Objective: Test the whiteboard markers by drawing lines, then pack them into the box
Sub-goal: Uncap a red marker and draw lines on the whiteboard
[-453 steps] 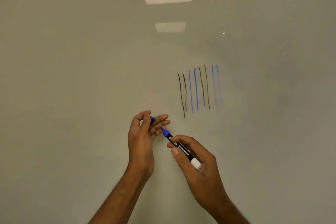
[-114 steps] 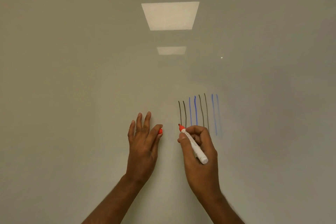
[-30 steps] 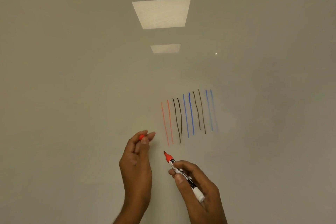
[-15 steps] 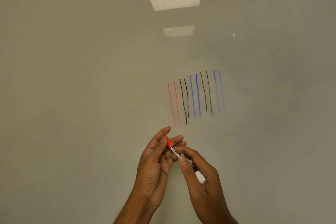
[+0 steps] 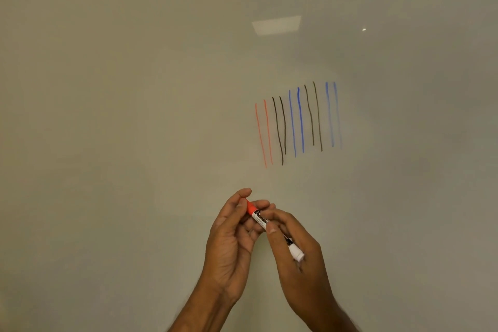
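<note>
Two red lines (image 5: 260, 135) now stand left of the black lines (image 5: 277, 129) — this marker (image 5: 263, 221) works. Below the lines, the left hand (image 5: 229, 245) pinches the cap (image 5: 251, 207) back on while the right hand (image 5: 299, 256) grips the barrel — boxing next.

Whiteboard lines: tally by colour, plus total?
Red lines: 2
Black lines: 4
Blue lines: 4
Total: 10
</note>
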### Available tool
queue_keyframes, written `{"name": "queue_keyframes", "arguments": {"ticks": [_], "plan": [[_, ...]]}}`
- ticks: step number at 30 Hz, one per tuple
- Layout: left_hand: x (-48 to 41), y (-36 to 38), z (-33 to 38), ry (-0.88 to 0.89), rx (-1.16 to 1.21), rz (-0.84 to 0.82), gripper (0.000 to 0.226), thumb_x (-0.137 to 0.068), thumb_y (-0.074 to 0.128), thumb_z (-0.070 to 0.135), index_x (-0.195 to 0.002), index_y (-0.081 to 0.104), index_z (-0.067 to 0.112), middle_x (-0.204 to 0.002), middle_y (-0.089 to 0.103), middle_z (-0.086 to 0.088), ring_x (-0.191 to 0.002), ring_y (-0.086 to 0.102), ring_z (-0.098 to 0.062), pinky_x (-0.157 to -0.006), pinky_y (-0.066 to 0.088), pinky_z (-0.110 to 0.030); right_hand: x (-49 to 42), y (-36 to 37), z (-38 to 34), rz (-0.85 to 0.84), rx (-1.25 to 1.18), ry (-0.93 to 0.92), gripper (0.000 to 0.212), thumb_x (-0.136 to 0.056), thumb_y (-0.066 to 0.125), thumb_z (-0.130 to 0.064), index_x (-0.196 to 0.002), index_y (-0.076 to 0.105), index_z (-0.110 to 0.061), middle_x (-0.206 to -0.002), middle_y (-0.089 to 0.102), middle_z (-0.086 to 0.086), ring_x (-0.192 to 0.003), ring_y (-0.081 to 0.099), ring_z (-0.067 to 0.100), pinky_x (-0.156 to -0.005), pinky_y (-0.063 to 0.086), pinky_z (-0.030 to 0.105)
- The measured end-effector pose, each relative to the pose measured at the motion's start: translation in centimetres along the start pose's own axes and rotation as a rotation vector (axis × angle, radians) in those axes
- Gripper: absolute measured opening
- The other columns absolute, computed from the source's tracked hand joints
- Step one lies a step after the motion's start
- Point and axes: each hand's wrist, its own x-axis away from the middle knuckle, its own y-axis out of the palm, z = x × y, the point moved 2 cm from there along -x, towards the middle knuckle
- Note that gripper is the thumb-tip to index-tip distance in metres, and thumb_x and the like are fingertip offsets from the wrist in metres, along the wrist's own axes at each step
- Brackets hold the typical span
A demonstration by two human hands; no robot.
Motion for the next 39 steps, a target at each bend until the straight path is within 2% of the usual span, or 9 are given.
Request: {"name": "queue_keyframes", "arguments": {"ticks": [9,12,18,24,28,30,32,35,39], "plan": [[0.7,-4.5,-2.1,0.079,-0.368,0.026,0.031,-0.107,0.044,0.021,-0.13,0.062,0.012,-0.115,0.076,-0.013,-0.109,0.073,-0.029,-0.09,0.06,-0.034,2.4,-0.3,2.0,0.001,0.1,0.106,0.014,-0.089,0.067,-0.026,-0.103,0.07,-0.025,-0.085,0.071,-0.017,-0.075,0.067,0.005,-0.061,0.047,0.011],[1.4,-7.3,-3.0,0.044,-0.436,0.068,0.029,-0.108,0.044,0.02,-0.129,0.062,0.009,-0.114,0.076,-0.012,-0.11,0.072,-0.03,-0.095,0.058,-0.039,3.9,-0.3,4.5,-0.065,0.206,0.153,0.014,-0.091,0.067,-0.026,-0.105,0.069,-0.025,-0.08,0.067,-0.017,-0.066,0.061,0.003,-0.056,0.043,0.011],[3.8,-14.8,-5.6,-0.114,-0.512,0.214,0.027,-0.107,0.047,0.019,-0.127,0.062,0.008,-0.114,0.076,-0.012,-0.113,0.069,-0.033,-0.093,0.057,-0.04,8.5,1.1,11.1,-0.249,0.51,0.242,0.012,-0.094,0.062,-0.03,-0.105,0.066,-0.028,-0.08,0.063,-0.015,-0.072,0.059,0.006,-0.063,0.041,0.012],[5.9,-23.0,-8.5,-0.19,-0.733,0.313,0.023,-0.107,0.051,0.021,-0.123,0.066,0.017,-0.107,0.078,-0.003,-0.107,0.072,-0.022,-0.097,0.057,-0.043,12.8,4.3,17.1,-0.357,0.645,0.33,0.004,-0.094,0.061,-0.027,-0.098,0.062,-0.029,-0.086,0.063,-0.012,-0.082,0.059,0.007,-0.073,0.048,0.019],[7.6,-28.9,-10.3,-0.15,-1.009,0.4,0.025,-0.106,0.053,0.031,-0.13,0.06,0.031,-0.12,0.071,0.007,-0.111,0.067,-0.012,-0.095,0.054,-0.025,15.8,6.6,21.7,-0.382,0.702,0.378,0.004,-0.094,0.062,-0.026,-0.096,0.06,-0.028,-0.085,0.06,-0.014,-0.079,0.059,0.011,-0.072,0.053,0.028],[9.0,-32.2,-11.1,-0.152,-1.214,0.433,0.036,-0.105,0.052,0.034,-0.14,0.054,0.03,-0.124,0.069,-0.003,-0.104,0.065,-0.012,-0.09,0.053,-0.023,17.1,7.6,24.0,-0.396,0.744,0.387,0.005,-0.092,0.063,-0.024,-0.096,0.061,-0.028,-0.086,0.059,-0.014,-0.078,0.058,0.011,-0.072,0.054,0.033],[10.3,-35.4,-12.1,-0.171,-1.408,0.383,0.043,-0.104,0.049,0.033,-0.146,0.049,0.024,-0.129,0.067,-0.016,-0.11,0.067,-0.025,-0.098,0.055,-0.037,18.3,8.7,26.2,-0.405,0.782,0.387,0.007,-0.091,0.065,-0.021,-0.097,0.064,-0.024,-0.087,0.061,-0.01,-0.079,0.059,0.012,-0.072,0.055,0.036],[11.7,-39.1,-13.8,-0.238,-1.71,0.197,0.053,-0.108,0.043,0.03,-0.159,0.031,0.02,-0.166,0.023,-0.001,-0.156,0.016,-0.021,-0.126,0.015,-0.034,19.4,10.1,28.8,-0.433,0.841,0.396,0.008,-0.089,0.067,-0.017,-0.097,0.067,-0.019,-0.088,0.066,-0.006,-0.079,0.061,0.016,-0.071,0.055,0.036],[11.8,-42.4,-15.4,-0.305,-1.921,0.035,0.067,-0.11,0.032,0.036,-0.16,-0.01,0.02,-0.164,-0.023,-0.001,-0.154,-0.022,-0.019,-0.123,-0.012,-0.034,20.4,11.8,32.1,-0.502,0.894,0.418,0.009,-0.089,0.065,-0.015,-0.097,0.068,-0.017,-0.089,0.068,-0.002,-0.081,0.063,0.02,-0.072,0.052,0.034]]}}
